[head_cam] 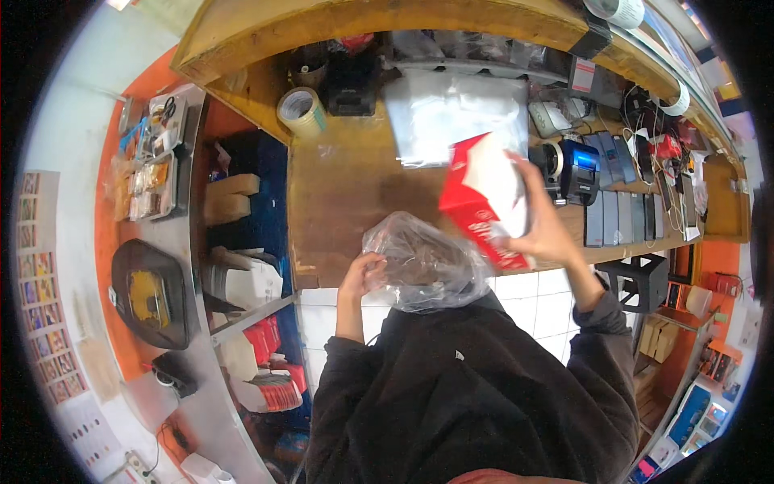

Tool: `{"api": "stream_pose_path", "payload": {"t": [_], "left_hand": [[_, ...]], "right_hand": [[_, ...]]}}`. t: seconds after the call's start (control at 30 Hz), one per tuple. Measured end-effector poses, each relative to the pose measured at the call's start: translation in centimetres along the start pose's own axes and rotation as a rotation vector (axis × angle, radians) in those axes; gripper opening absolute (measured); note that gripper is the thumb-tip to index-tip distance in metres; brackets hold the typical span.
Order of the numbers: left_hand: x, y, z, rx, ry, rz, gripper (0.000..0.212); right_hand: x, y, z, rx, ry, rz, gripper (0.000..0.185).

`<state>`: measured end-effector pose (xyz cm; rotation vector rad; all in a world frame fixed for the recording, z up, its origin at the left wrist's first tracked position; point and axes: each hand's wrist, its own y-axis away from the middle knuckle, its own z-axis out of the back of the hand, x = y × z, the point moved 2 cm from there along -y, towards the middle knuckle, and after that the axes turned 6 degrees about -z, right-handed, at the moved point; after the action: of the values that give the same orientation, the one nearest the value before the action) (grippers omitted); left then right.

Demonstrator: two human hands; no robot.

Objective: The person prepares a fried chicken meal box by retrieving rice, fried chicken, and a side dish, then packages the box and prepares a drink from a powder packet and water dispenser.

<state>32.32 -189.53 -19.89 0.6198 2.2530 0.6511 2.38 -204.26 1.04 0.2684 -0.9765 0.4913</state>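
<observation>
My left hand (364, 273) grips the edge of a clear plastic bag (417, 257), which bulges over the near edge of the wooden table (338, 199). To the right, my right hand (541, 224) holds a red and white cardboard box (478, 193) that bears writing. The box is tilted, above the table and beside the bag's right side; whether they touch I cannot tell. Behind the box, a stack of clear plastic sheets or bags (435, 109) lies flat on the table.
Rolls of tape (302, 112) stand at the table's back left. A blue-lit label printer (579, 172) and a row of phones (614, 218) occupy the right side. Left is a metal counter (205, 302) with a black container (151, 293). A black stool (641, 281) stands at right.
</observation>
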Motion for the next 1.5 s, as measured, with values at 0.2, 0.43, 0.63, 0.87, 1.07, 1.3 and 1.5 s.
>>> {"api": "stream_pose_path", "payload": {"t": [0.2, 0.43, 0.63, 0.87, 1.07, 1.3, 1.5], "left_hand": [[-1.2, 1.2, -3.2, -0.238, 0.155, -0.043, 0.020], [-2.9, 3.8, -2.9, -0.249, -0.159, -0.117, 0.016], [-3.1, 1.9, -7.1, -0.275, -0.858, -0.506, 0.025], [-2.6, 3.0, -15.8, -0.215, -1.171, -0.551, 0.033], [-4.8, 2.3, -19.2, -0.387, -1.065, -0.803, 0.029], [-8.6, -0.4, -22.4, -0.327, -1.661, -0.695, 0.029], [-12.3, -5.1, -23.5, -0.326, -1.373, -0.735, 0.027]], "right_hand": [[-2.5, 1.3, -15.2, -0.033, -0.053, 0.107, 0.116], [-1.9, 3.6, -15.4, 0.319, 0.339, -0.211, 0.111], [-3.5, 5.2, -14.3, 0.448, 0.646, -0.040, 0.114], [-6.4, 3.7, -10.4, 0.362, 0.753, -0.040, 0.112], [-7.0, 1.4, -6.7, 0.361, 0.818, 0.080, 0.110], [-12.3, -1.0, -4.3, 0.397, 0.679, 0.041, 0.103], [-18.0, -15.2, 5.8, -0.037, 0.217, -0.100, 0.025]]}}
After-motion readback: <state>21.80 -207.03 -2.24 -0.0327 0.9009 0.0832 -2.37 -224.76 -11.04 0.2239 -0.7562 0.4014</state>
